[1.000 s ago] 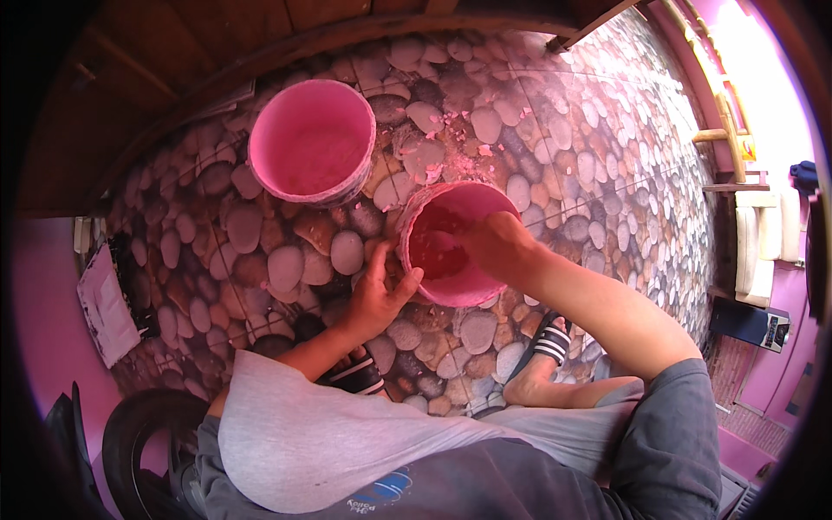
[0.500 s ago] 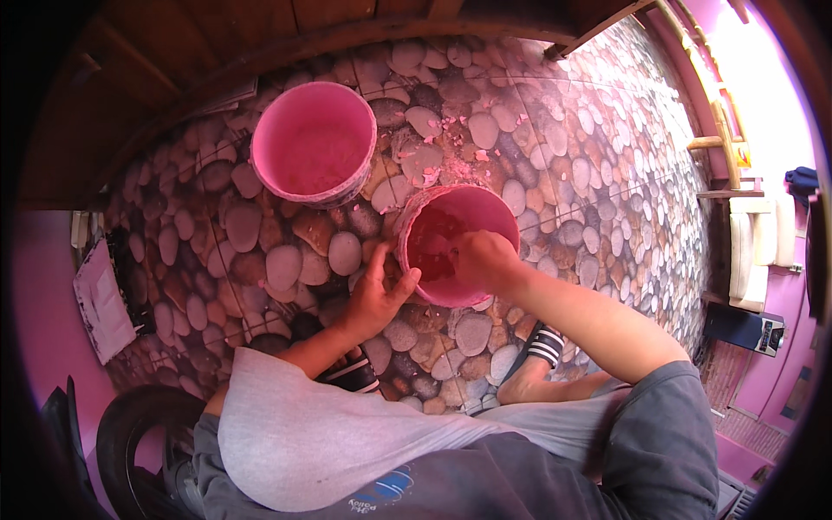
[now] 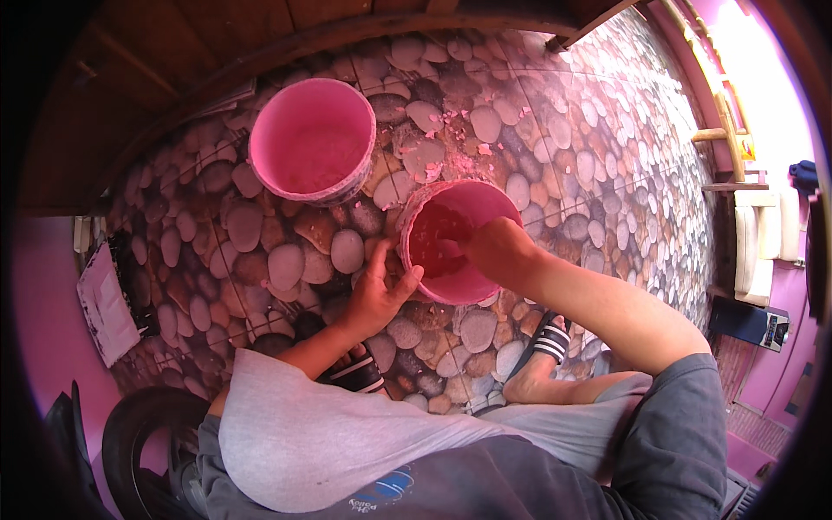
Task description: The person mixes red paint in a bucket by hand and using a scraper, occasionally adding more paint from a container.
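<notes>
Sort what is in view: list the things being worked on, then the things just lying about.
In use:
- near pink bucket, braced at the rim by the left hand
- right hand, reaching inside it

Lying about:
- second pink bucket, apart from both hands
- pink flakes on the pebble-pattern floor
- black tyre

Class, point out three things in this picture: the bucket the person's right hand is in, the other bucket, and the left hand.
near bucket (image 3: 468,290), head view, on its front inner wall
far bucket (image 3: 312,147), head view, on its inside bottom
left hand (image 3: 377,295), head view, on the back of the hand
</notes>
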Tool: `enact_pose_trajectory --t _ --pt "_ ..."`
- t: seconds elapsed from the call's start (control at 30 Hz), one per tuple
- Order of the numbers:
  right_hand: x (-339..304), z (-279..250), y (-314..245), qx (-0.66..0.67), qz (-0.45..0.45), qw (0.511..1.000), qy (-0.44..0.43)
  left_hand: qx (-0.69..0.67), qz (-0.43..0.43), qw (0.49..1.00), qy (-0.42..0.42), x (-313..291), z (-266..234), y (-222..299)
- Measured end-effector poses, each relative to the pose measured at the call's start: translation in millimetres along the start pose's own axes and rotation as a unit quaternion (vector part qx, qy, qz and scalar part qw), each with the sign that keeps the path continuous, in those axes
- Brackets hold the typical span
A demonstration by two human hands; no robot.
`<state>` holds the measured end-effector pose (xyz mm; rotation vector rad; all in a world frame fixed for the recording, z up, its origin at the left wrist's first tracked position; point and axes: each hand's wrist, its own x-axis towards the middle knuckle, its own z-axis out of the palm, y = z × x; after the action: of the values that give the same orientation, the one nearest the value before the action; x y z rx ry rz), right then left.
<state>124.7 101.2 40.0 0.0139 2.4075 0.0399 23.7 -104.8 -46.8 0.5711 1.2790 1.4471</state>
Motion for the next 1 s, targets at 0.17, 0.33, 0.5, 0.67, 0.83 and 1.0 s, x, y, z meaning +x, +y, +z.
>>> enact_pose_trajectory --t 0.17,0.33,0.5,0.67,0.83,1.0 --pt "13.8 46.5 3.6 0.102 0.016 0.994 0.032 -0.021 0.021 0.998 0.054 0.8 9.6 -6.7" --pt "2.7 22.5 -17.6 0.045 0.069 0.995 0.048 -0.015 0.054 0.995 0.078 -1.5 6.0 -3.2" --pt "4.9 18.2 -15.1 -0.023 0.008 0.998 0.050 -0.001 0.010 1.000 0.006 0.6 3.5 1.8" --pt "2.9 2.1 -3.5 -0.106 -0.056 0.993 -0.019 0.036 -0.003 0.999 0.016 0.1 -2.7 -6.0" --pt "-7.3 2.0 3.1 -0.055 -0.024 0.998 0.019 -0.013 0.035 0.998 0.052 1.2 7.5 -1.1" --pt "-5.8 8.2 -1.7 -0.071 -0.010 0.997 0.019 -0.045 0.026 0.998 0.045 0.8 6.7 0.3"
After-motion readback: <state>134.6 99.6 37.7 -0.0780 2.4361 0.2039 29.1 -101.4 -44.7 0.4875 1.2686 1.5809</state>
